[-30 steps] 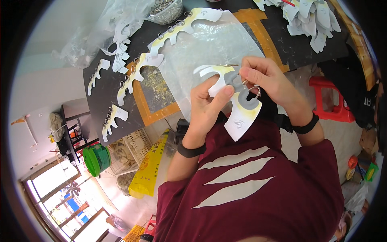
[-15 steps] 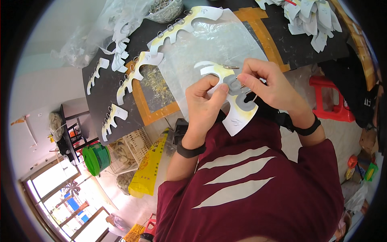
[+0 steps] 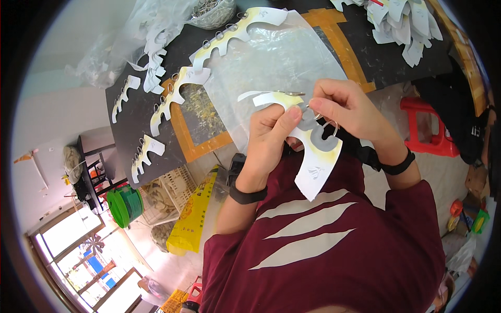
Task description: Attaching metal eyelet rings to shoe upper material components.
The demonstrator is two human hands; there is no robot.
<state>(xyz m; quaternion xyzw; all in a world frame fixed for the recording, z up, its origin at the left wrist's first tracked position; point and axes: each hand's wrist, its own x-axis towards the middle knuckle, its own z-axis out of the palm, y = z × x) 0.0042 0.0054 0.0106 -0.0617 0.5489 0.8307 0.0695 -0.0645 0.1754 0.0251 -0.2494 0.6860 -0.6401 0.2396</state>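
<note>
Above my lap, near the table's front edge, I hold a white, scalloped card strip with yellowish patches and grey-looking notches. My left hand is closed on its middle, the thumb pressed over the top. My right hand pinches a small metal ring at one of the notches; the fingertips partly hide it. Another ring hangs at the notch below, and metal also shows on the strip's far end. On the table lie similar strips with rings, a long one and a middle one among them.
A clear plastic sheet covers part of the black table. At the back stands a bowl of metal rings. White card pieces are heaped at the far right, above a red stool. A yellow bag lies below left.
The strip has tilted in my hands, its lower end swinging down and slightly right towards my shirt. My left hand has shifted a little right; my right hand stays at the ring.
</note>
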